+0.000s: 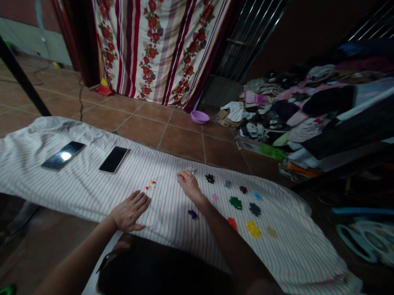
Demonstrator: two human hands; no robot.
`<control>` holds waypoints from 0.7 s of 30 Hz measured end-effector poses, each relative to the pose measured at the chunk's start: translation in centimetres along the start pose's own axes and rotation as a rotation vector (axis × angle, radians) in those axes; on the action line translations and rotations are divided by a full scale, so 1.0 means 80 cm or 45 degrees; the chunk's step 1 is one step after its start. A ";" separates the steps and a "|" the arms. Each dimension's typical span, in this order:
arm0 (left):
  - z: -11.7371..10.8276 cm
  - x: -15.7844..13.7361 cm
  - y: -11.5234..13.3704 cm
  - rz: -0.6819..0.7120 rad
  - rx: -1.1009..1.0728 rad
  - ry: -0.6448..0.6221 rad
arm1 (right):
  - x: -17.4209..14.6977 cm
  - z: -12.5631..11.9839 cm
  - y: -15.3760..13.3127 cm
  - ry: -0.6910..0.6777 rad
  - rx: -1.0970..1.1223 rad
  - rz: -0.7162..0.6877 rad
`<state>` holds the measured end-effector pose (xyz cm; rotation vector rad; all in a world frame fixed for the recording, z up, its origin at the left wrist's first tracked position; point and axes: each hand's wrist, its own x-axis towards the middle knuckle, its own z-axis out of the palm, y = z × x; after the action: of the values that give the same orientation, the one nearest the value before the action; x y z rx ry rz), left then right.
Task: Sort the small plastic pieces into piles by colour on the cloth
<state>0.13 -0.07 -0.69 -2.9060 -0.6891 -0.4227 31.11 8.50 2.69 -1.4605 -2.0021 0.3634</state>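
Observation:
My left hand (pixel 131 210) lies flat on the striped cloth (pixel 173 200), fingers stretched out. Just beyond its fingertips is a small group of red, yellow and white pieces (pixel 150 184). Further right, my right hand (pixel 188 184) is closed, its fingertips pressed together; anything between them is too small to make out. Beside its knuckles sits a whitish pile (pixel 192 170), partly covered by the hand. Around my right forearm lie small piles sorted by colour: black (pixel 210 178), pink (pixel 215 197), green (pixel 235 202), dark blue (pixel 192 214), orange (pixel 232 223) and yellow (pixel 253 229).
Two phones, a dark one (pixel 63 155) and one with a light edge (pixel 114 160), rest on the cloth to the left. More piles, grey (pixel 255 209) and beige (pixel 271 231), lie right. A purple basin (pixel 200 117) and heaped clothes (pixel 280 104) are on the floor beyond.

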 end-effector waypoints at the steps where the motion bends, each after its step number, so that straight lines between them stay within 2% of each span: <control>1: 0.000 0.000 0.000 -0.003 0.006 -0.002 | -0.001 0.009 -0.012 -0.038 0.023 -0.026; 6: -0.003 0.002 0.003 -0.019 0.017 -0.038 | -0.005 0.051 -0.061 -0.225 0.115 -0.105; 9: -0.004 0.004 0.004 -0.020 0.029 -0.036 | -0.009 0.068 -0.081 -0.275 0.110 -0.104; 15: -0.007 0.004 0.004 -0.014 0.048 -0.039 | -0.020 0.082 -0.104 -0.263 -0.032 -0.028; 21: -0.009 0.004 0.002 0.003 0.037 -0.042 | -0.033 0.089 -0.106 -0.173 -0.072 -0.036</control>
<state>0.32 -0.23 0.06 -2.8921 -0.6901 -0.3619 20.74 4.08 1.11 -1.4750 -2.1539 0.4068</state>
